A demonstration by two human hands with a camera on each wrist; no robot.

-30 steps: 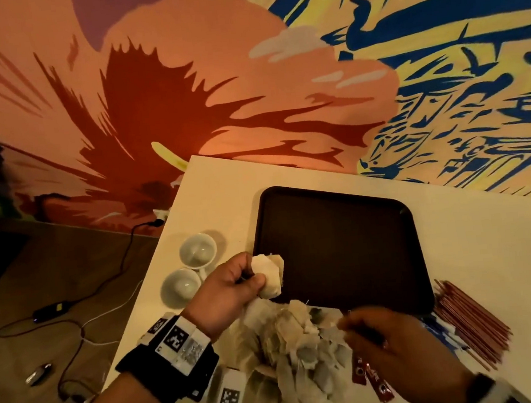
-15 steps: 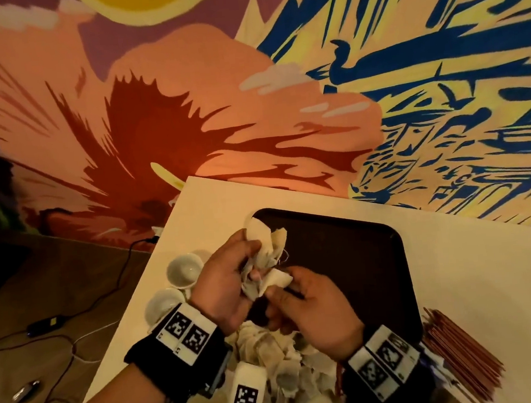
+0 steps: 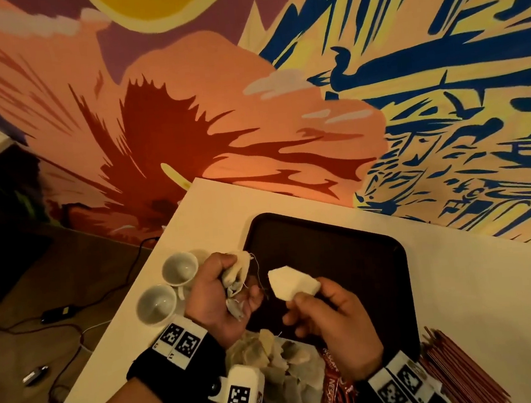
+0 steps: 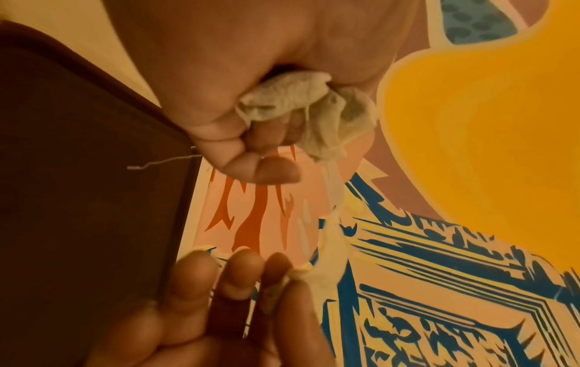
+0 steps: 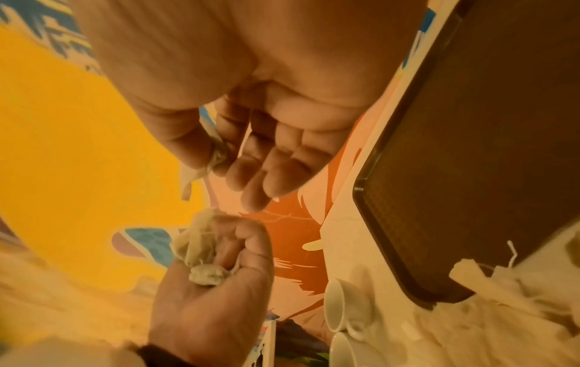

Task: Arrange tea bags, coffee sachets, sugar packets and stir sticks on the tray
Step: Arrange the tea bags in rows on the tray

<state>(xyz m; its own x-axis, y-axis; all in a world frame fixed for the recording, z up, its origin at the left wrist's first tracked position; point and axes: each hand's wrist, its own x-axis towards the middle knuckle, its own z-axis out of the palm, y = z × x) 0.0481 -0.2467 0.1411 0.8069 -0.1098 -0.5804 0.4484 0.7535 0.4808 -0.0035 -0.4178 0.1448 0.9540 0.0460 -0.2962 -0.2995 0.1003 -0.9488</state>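
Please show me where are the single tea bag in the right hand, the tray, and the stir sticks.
single tea bag point(image 3: 292, 285): head view, middle of its pale face.
tray point(image 3: 342, 252): head view, bare dark floor.
stir sticks point(image 3: 454, 358): head view, middle of the red bundle.

A café-like room: a bright painted mural wall point(image 3: 249, 106), a white tabletop point(image 3: 489, 278), two small white ceramic cups point(image 3: 169, 287), a dark serving tray point(image 3: 326, 253).

My head camera looks steeply down over both my wrists at the table point(image 3: 457, 281) and mural, while each wrist camera peers close along its palm, upward at the wall, both catching the tray point(image 4: 78, 198) edge and my opposite hand.
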